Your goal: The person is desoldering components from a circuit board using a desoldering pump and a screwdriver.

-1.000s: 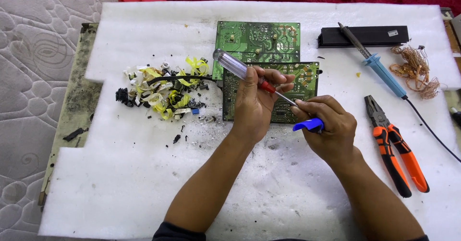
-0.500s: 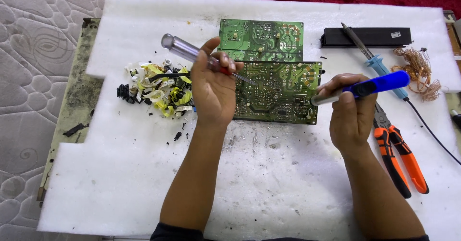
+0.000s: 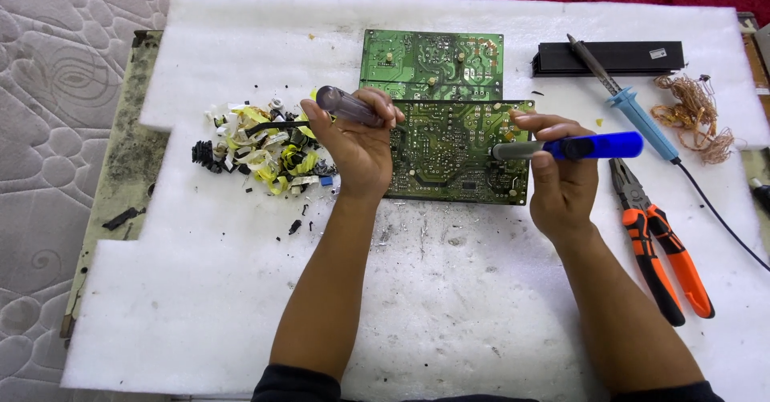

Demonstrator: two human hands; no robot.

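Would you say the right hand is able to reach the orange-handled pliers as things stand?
Probably yes: the orange-handled pliers lie uncovered just beside the right hand, but it holds a blue-handled tool, so it isn't free to grasp.

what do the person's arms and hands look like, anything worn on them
Both forearms are bare from wrist to past the elbow. Dark, near-black sleeves show only at the bottom edge of the view. The left hand and right hand wear no gloves; no watch, ring or bracelet can be seen.
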